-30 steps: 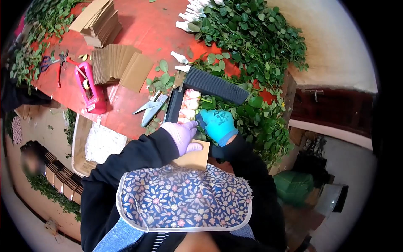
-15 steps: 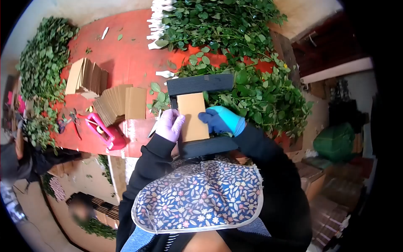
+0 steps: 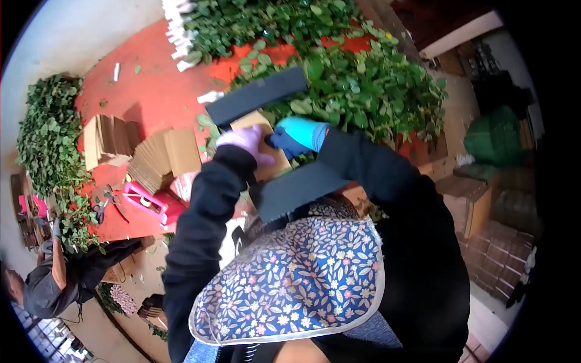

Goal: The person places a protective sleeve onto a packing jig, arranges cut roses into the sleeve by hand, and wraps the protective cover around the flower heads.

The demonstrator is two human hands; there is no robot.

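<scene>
My left hand (image 3: 244,144), in a lilac glove, grips the left side of a brown cardboard piece (image 3: 275,168). My right hand (image 3: 296,137), in a teal and navy glove, has its fingers closed at the cardboard's right edge. Fingers and glove hide much of the cardboard's middle. It lies within a black holder, between a far black panel (image 3: 259,95) and a near black panel (image 3: 298,191). Leafy green stems (image 3: 357,91) lie just beyond my right hand.
Folded cardboard stacks (image 3: 158,158) and a pink tape dispenser (image 3: 151,204) sit on the red table (image 3: 160,78) at left. Pliers (image 3: 115,202) lie close by. White-wrapped stems (image 3: 175,30) lie at the back, more foliage (image 3: 45,133) far left. A co-worker (image 3: 54,275) is at lower left.
My view has turned, so the table and holder look tilted. My left hand has moved up over the cardboard, closer to my right hand. The co-worker at left shows more fully.
</scene>
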